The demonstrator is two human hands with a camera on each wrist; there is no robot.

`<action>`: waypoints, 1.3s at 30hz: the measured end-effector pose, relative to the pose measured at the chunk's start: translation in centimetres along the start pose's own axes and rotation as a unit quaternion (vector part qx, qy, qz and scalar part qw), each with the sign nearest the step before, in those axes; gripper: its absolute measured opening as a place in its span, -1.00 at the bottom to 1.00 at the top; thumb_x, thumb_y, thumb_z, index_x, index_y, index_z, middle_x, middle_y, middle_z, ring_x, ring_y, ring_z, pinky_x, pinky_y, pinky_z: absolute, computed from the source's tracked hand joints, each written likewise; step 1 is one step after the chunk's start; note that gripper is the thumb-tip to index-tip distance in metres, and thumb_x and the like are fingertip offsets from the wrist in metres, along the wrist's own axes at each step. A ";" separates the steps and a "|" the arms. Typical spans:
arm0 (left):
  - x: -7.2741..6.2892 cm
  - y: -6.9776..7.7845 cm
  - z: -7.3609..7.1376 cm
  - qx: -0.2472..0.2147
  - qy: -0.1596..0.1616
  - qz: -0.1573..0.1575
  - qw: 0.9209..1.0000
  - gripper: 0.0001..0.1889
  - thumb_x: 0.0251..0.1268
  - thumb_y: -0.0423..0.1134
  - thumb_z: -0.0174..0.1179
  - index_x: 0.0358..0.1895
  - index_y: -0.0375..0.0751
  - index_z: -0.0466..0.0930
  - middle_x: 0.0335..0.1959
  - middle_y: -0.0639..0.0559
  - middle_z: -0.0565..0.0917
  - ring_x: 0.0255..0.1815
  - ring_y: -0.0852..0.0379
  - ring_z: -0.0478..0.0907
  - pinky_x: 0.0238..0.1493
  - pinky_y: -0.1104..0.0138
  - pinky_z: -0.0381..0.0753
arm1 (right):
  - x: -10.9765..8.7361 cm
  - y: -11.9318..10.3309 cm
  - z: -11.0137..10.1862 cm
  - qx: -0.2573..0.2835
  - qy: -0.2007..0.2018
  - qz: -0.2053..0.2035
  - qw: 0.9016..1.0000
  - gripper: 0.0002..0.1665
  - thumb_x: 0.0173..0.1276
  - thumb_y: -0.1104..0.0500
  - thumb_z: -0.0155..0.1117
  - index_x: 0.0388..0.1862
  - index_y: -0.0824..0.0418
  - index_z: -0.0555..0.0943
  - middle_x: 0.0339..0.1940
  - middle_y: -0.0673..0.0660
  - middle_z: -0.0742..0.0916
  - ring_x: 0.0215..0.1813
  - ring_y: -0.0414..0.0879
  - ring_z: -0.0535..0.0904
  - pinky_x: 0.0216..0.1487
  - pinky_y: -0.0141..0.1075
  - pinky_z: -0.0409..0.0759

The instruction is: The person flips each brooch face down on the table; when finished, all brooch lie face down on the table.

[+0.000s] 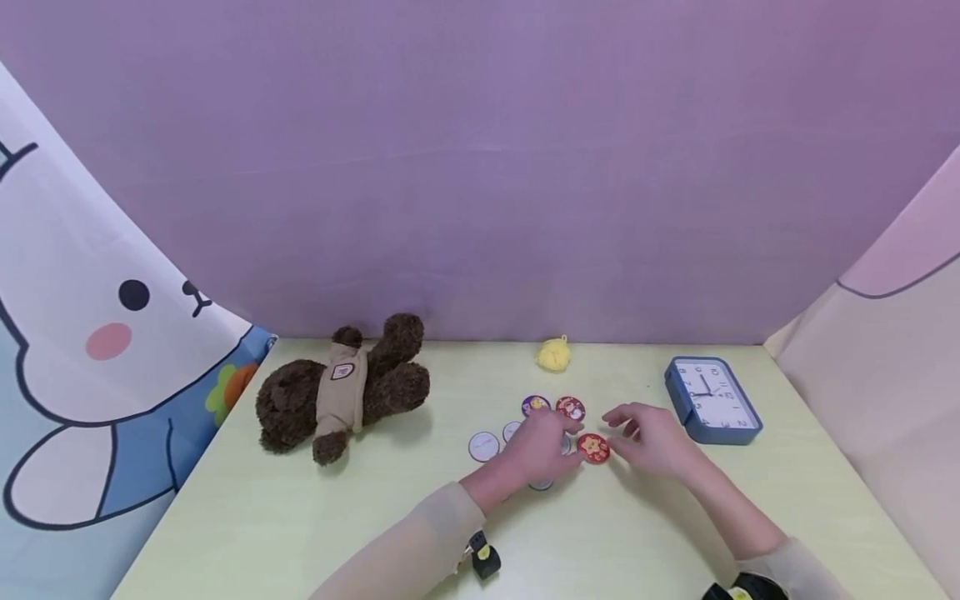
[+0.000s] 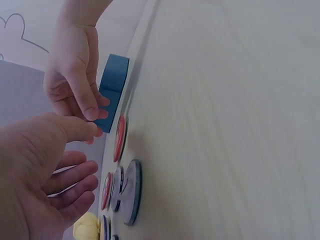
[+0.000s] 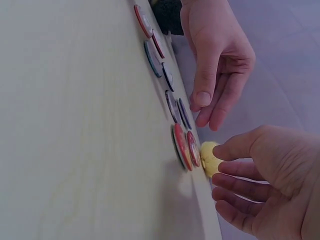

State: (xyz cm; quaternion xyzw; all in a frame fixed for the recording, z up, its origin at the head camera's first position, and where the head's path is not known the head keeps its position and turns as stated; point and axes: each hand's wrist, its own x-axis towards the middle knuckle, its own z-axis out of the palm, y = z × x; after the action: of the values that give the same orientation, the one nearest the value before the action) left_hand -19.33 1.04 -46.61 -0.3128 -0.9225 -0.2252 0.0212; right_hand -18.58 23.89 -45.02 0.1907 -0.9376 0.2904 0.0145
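Note:
A red round badge with a yellow star figure [image 1: 593, 448] lies on the table between the two hands. Over the cluster of badges hovers my left hand [image 1: 536, 450], fingers loosely bent with nothing in them; it hides part of the cluster. My right hand [image 1: 660, 437] is just right of the star badge, thumb and fingers parted and holding nothing. Beyond the hands lie a purple badge [image 1: 536, 405] and another red badge [image 1: 570, 408]. Pale-faced discs, one a white disc [image 1: 483, 447], lie around the left hand. In the left wrist view, a grey disc [image 2: 132, 192] appears nearest.
A brown teddy bear [image 1: 341, 392] in a beige top lies on the left of the table [image 1: 247, 533]. At the back is a small yellow plush [image 1: 553, 354]. A blue square clock [image 1: 716, 400] stands at the right, close beyond the right hand. A purple cloth backs the table.

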 end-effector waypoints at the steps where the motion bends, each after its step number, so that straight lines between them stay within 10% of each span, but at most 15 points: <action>1: 0.0 0.2 0.1 0.006 -0.002 -0.004 1.000 -0.59 0.30 -0.04 0.49 0.13 -0.13 0.80 -0.01 0.08 0.87 0.04 0.12 0.76 0.18 0.37 0.67 | -0.2 0.1 0.0 -0.002 -0.002 -0.003 1.000 -0.66 0.28 0.23 0.55 0.03 0.25 0.78 -0.10 0.09 0.85 -0.19 -0.16 0.68 -0.19 -0.30 0.70; 15: 1.0 1.1 1.7 0.093 -0.021 -0.032 0.995 -0.65 0.27 0.07 0.52 0.08 0.10 0.84 -0.09 0.25 0.87 -0.01 0.17 0.69 0.19 0.32 0.64 | -1.1 0.0 1.3 -0.001 -0.035 -0.002 0.999 -0.53 0.09 0.31 0.67 0.03 0.21 0.78 -0.13 -0.01 0.82 -0.18 -0.17 0.61 -0.15 -0.35 0.65; 30: 0.0 1.1 0.3 0.038 0.025 -0.009 0.999 -0.79 0.47 -0.02 0.37 0.06 0.16 0.85 -0.31 0.18 0.85 -0.27 0.24 0.62 -0.27 0.48 0.54 | -0.8 0.9 1.1 0.078 0.006 0.016 0.997 -0.82 0.37 0.33 0.45 -0.14 0.09 0.79 -0.38 -0.05 0.75 -0.39 -0.31 0.55 -0.33 -0.43 0.60; 39: -0.2 1.2 -0.7 0.045 0.059 -0.004 0.997 -0.80 0.51 -0.05 0.33 0.05 0.15 0.86 -0.16 0.14 0.88 -0.18 0.16 0.71 -0.21 0.43 0.65 | -0.7 0.4 0.7 0.098 0.020 0.034 0.994 -0.88 0.41 0.31 0.43 -0.13 0.14 0.78 -0.36 0.11 0.81 -0.41 -0.27 0.60 -0.36 -0.42 0.61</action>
State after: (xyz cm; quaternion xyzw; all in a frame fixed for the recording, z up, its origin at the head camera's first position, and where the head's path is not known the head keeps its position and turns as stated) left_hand -18.55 1.46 -45.59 -0.2942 -0.9299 -0.2018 0.0891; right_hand -18.02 24.07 -45.93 0.1531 -0.9102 0.3849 0.0042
